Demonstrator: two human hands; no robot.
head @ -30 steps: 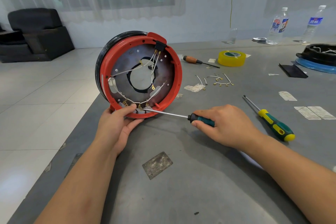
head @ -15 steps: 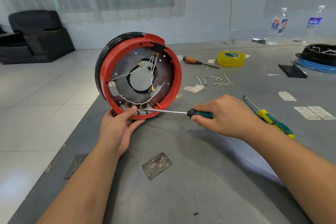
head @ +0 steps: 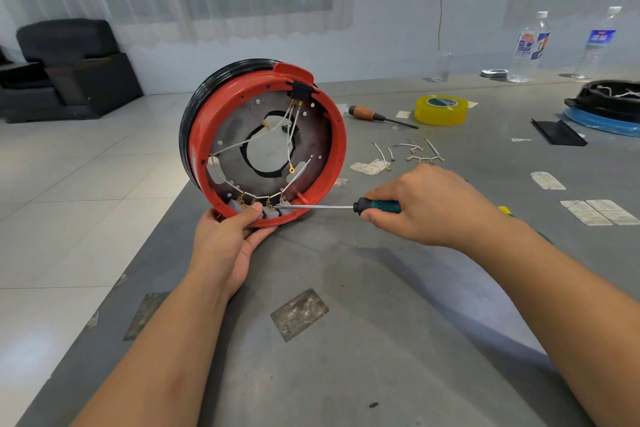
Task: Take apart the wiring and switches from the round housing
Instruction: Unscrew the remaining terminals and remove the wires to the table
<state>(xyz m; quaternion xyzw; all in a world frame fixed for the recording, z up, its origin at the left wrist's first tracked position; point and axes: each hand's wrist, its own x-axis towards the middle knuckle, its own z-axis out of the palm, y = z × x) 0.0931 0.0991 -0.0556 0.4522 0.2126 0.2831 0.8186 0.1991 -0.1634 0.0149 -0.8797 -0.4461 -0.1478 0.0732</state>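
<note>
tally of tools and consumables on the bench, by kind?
Screwdrivers: 3 (teal-handled one in the right hand, wooden-handled one, yellow-handled one mostly hidden behind the wrist)
Tape rolls: 1 (yellow)
Plastic bottles: 2 ()
Round housings: 2 (red one steadied by the left hand, black one on blue)
Total: 8

housing (head: 337, 135) is red with a black back; white wires (head: 239, 146); teal-handled screwdriver (head: 379, 206); yellow tape (head: 441, 110) at 2 o'clock

Grey table (head: 381, 357): tape (head: 441, 109), loose wires (head: 412, 152).
</note>
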